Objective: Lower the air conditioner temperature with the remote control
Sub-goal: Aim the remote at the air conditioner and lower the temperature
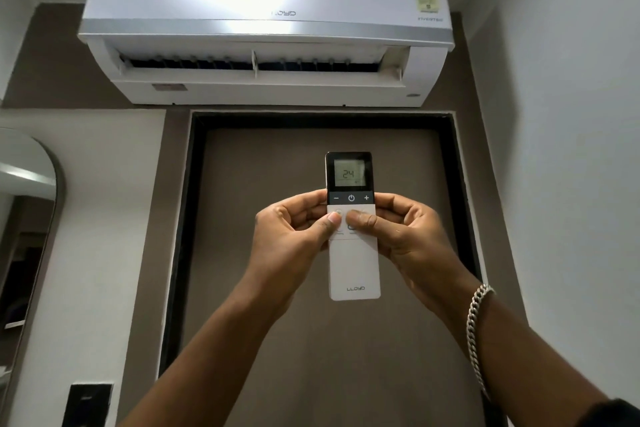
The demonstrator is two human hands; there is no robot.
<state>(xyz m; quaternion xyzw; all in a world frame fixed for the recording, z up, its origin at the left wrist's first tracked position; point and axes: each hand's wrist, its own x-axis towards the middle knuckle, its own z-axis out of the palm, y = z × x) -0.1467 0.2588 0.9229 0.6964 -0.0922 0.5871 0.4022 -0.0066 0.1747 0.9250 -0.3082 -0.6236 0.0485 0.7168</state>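
Observation:
A white remote control [354, 267] with a black top is held upright in front of me, aimed up toward the air conditioner [266, 28] mounted high on the wall. Its screen shows 24. Below the screen sit a minus, a power and a plus button. My left hand [294, 236] grips the remote's left side and my right hand [398, 236] grips its right side. Both thumbs rest on the white panel just under the black button strip. The air conditioner's flap is open.
A brown door [329, 357] in a dark frame stands straight ahead behind the remote. An arched mirror [24, 236] hangs on the left wall, a black switch plate [88, 404] below it. A white wall [571, 184] runs close on the right. A silver bracelet [476, 319] circles my right wrist.

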